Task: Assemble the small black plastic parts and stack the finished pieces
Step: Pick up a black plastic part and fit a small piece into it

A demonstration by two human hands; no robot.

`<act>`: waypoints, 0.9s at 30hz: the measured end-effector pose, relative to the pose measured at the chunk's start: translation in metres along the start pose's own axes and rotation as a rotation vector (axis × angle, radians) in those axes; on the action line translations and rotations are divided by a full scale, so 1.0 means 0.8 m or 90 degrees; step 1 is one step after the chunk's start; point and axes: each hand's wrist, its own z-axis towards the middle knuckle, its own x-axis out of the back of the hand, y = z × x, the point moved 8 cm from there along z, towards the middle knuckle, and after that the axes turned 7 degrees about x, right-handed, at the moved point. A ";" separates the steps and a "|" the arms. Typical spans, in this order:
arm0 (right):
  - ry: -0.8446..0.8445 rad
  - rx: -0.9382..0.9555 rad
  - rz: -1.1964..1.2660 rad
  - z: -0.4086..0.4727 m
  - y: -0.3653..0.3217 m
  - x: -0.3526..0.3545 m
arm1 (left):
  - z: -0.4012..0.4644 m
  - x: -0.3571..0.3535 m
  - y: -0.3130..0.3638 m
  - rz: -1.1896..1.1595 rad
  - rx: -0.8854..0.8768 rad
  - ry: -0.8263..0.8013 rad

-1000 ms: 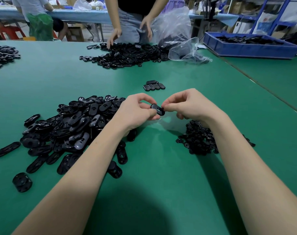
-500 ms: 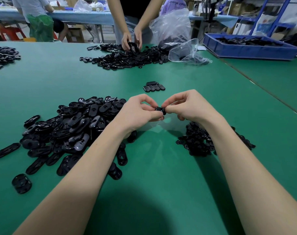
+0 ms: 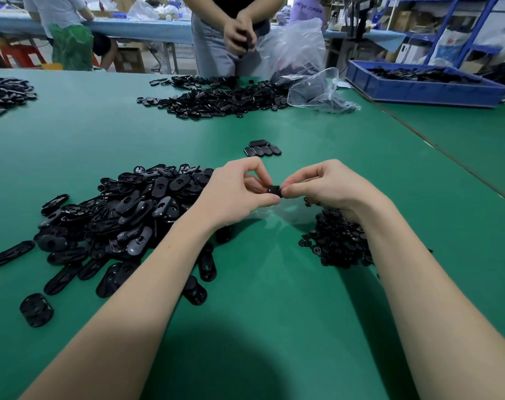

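**One piece in the fingers, a small row done, most of the pile untouched**

Between the two hands sits a small black plastic piece (image 3: 274, 190), pinched from both sides and held clear above the green worktop (image 3: 274, 298). The left hand (image 3: 237, 194) has its grip closed on the piece with thumb below and forefinger arched over the top; the right hand (image 3: 329, 186) meets it from the other side, fingertips pressed tight to the same part — both grips fully closed on it. Whether the two halves are already snapped together cannot be told, as the fingers hide the joint.

Both wrists are raised and bent inward, forearms running in from the lower corners, knuckles up.

Just beyond the hands lies a short overlapping row of finished black oval pieces (image 3: 262, 148) — only a handful, so the job looks to be at an early stage. To the left spreads a large heap of loose black oval shells (image 3: 124, 215), and under the right wrist a smaller heap of little round black inserts (image 3: 337, 243). Both heaps are well stocked, so a great many assemblies remain.
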 end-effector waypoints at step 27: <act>-0.033 0.007 0.068 0.001 0.014 -0.001 | 0.002 -0.005 -0.009 -0.138 0.082 -0.039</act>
